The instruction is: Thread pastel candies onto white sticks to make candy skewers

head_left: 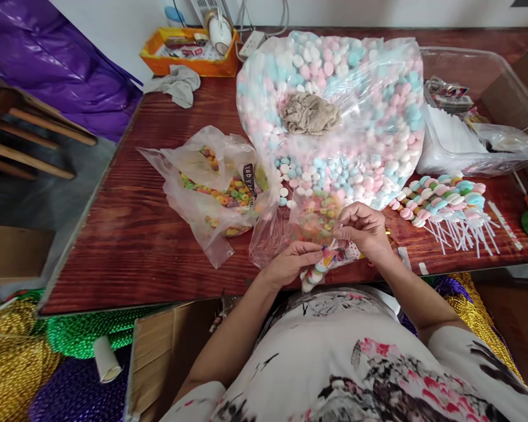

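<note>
Over the near edge of the wooden table [136, 234], my left hand [293, 264] and my right hand [364, 230] both pinch a candy skewer [317, 271], a stick threaded with pastel pieces inside a clear printed wrapper. Fingers of both hands are closed on it. Just beyond them a small clear bag of coloured ring candies [313, 223] lies open. Behind that bulges a big clear bag of pink, blue and white candies [356, 111] with a beige cloth [310, 112] inside. A row of finished candy skewers [442, 196] lies to the right.
A second open bag of ring candies [215, 187] lies left of centre. An orange tray [189, 50] and a grey rag [178, 85] lie at the back. A clear plastic bin [475, 76] with wrappers stands at right. Green, gold and purple bead strings [70, 334] pile below the table.
</note>
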The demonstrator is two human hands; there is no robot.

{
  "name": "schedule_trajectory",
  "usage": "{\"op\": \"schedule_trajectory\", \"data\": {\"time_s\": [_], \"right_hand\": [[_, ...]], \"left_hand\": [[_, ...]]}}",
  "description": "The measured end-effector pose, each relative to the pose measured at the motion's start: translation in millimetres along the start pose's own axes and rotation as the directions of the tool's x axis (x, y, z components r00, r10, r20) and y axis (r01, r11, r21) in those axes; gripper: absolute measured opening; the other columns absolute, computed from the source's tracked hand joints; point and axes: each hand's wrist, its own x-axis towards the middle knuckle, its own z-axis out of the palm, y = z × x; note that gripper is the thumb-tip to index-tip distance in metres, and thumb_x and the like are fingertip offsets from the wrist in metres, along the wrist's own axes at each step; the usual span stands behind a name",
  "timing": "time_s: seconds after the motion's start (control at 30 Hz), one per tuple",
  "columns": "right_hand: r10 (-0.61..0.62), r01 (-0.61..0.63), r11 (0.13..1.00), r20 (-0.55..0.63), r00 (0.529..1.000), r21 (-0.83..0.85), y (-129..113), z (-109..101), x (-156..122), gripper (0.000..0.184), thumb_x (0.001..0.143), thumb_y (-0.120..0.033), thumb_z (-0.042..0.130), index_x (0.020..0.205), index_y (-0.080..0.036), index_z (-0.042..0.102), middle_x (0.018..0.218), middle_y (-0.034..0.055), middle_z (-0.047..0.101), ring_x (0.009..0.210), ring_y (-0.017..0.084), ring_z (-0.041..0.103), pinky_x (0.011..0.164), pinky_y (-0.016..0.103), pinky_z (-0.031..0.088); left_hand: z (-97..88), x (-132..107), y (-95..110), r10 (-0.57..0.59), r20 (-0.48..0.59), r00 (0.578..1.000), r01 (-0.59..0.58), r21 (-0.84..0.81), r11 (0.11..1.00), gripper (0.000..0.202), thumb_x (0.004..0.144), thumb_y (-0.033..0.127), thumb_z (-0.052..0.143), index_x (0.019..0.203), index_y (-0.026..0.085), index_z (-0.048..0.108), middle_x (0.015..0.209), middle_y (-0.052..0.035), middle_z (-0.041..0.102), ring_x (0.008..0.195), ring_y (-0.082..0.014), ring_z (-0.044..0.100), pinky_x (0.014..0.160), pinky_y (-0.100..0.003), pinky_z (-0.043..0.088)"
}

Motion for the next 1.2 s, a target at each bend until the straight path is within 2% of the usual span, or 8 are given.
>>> {"op": "schedule_trajectory", "data": {"time_s": [0.27, 0.47, 0.6, 0.67, 0.73, 0.87, 1.03, 1.2], "right_hand": [[-0.039, 0.039, 0.999, -0.001, 0.999, -0.017, 16.7, 6.5, -0.9, 0.031, 0.068, -0.033, 0.085, 0.069, -0.021, 0.057, 0.057, -0.0070, 0.057, 0.043, 0.007, 0.050, 0.041, 0.019, 0.043], [-0.137, 0.134, 0.990, -0.153, 0.979, -0.033, 33.1, 4.4, -24.8, 0.046, 0.067, -0.033, 0.086, 0.108, -0.026, 0.066, 0.094, -0.0008, 0.066, 0.061, 0.007, 0.053, 0.054, 0.022, 0.046], [-0.158, 0.124, 0.953, -0.104, 0.982, -0.278, 45.4, 9.5, -37.3, 0.012, 0.076, -0.027, 0.079, 0.085, -0.023, 0.072, 0.076, -0.0018, 0.063, 0.067, 0.011, 0.055, 0.062, 0.025, 0.046], [-0.235, 0.187, 0.913, -0.093, 0.968, -0.362, 48.0, 12.9, -37.8, 0.008, 0.082, -0.025, 0.073, 0.075, -0.022, 0.070, 0.070, -0.0016, 0.062, 0.067, 0.013, 0.056, 0.063, 0.027, 0.047], [-0.328, 0.269, 0.858, -0.064, 0.943, -0.438, 47.0, 14.6, -36.6, 0.009, 0.085, -0.023, 0.069, 0.076, -0.023, 0.068, 0.071, -0.0008, 0.063, 0.067, 0.013, 0.058, 0.063, 0.027, 0.047], [-0.491, 0.423, 0.711, 0.035, 0.871, -0.562, 43.6, 15.9, -38.4, 0.010, 0.087, -0.016, 0.063, 0.085, -0.023, 0.069, 0.077, 0.0011, 0.064, 0.070, 0.014, 0.059, 0.063, 0.027, 0.048], [-0.507, 0.415, 0.730, -0.022, 0.862, -0.542, 53.1, 21.2, -42.2, 0.013, 0.087, -0.013, 0.061, 0.081, -0.022, 0.067, 0.074, -0.0002, 0.060, 0.068, 0.013, 0.058, 0.060, 0.026, 0.047], [-0.479, 0.365, 0.736, -0.057, 0.876, -0.570, 48.8, 11.3, -43.1, 0.008, 0.090, -0.019, 0.059, 0.088, -0.023, 0.066, 0.080, 0.0014, 0.062, 0.073, 0.015, 0.060, 0.065, 0.029, 0.049]], "left_hand": [[30.9, 10.0, -4.4, 0.149, -0.244, 0.958, -0.183, -0.124, 0.975, 0.034, 0.054, 0.038, 0.090, 0.070, 0.015, 0.072, 0.059, 0.0005, 0.064, 0.048, -0.0079, 0.052, 0.048, -0.023, 0.043], [29.3, 14.4, -7.0, 0.353, -0.505, 0.788, -0.411, -0.004, 0.912, 0.033, 0.064, 0.044, 0.084, 0.082, 0.019, 0.074, 0.063, 0.0018, 0.064, 0.051, -0.0089, 0.052, 0.047, -0.022, 0.045], [29.8, 13.4, -12.7, 0.601, -0.407, 0.688, -0.536, 0.274, 0.799, 0.024, 0.070, 0.042, 0.083, 0.074, 0.019, 0.076, 0.082, -0.0020, 0.067, 0.077, -0.0125, 0.061, 0.071, -0.024, 0.052], [32.0, 10.8, -18.6, 0.581, -0.375, 0.723, -0.501, 0.295, 0.814, 0.028, 0.078, 0.048, 0.076, 0.082, 0.020, 0.076, 0.088, -0.0034, 0.068, 0.084, -0.0141, 0.062, 0.075, -0.025, 0.053], [33.5, 6.1, -23.5, 0.481, -0.340, 0.808, -0.430, 0.218, 0.876, 0.037, 0.084, 0.054, 0.068, 0.095, 0.020, 0.075, 0.088, -0.0043, 0.068, 0.083, -0.0146, 0.061, 0.073, -0.026, 0.053], [31.1, -6.2, -23.5, 0.310, -0.181, 0.933, -0.291, 0.124, 0.949, 0.043, 0.085, 0.056, 0.065, 0.102, 0.017, 0.071, 0.072, 0.0001, 0.058, 0.061, -0.0089, 0.050, 0.055, -0.020, 0.044], [24.4, -13.9, -12.3, 0.199, -0.075, 0.977, -0.184, 0.164, 0.969, 0.043, 0.082, 0.056, 0.069, 0.094, 0.015, 0.066, 0.067, 0.0043, 0.048, 0.051, -0.0044, 0.037, 0.046, -0.017, 0.031], [24.6, -14.1, -3.8, 0.058, 0.050, 0.997, -0.059, 0.036, 0.998, 0.037, 0.077, 0.048, 0.075, 0.084, 0.014, 0.063, 0.072, 0.0006, 0.057, 0.055, -0.0047, 0.047, 0.049, -0.016, 0.036]]}}
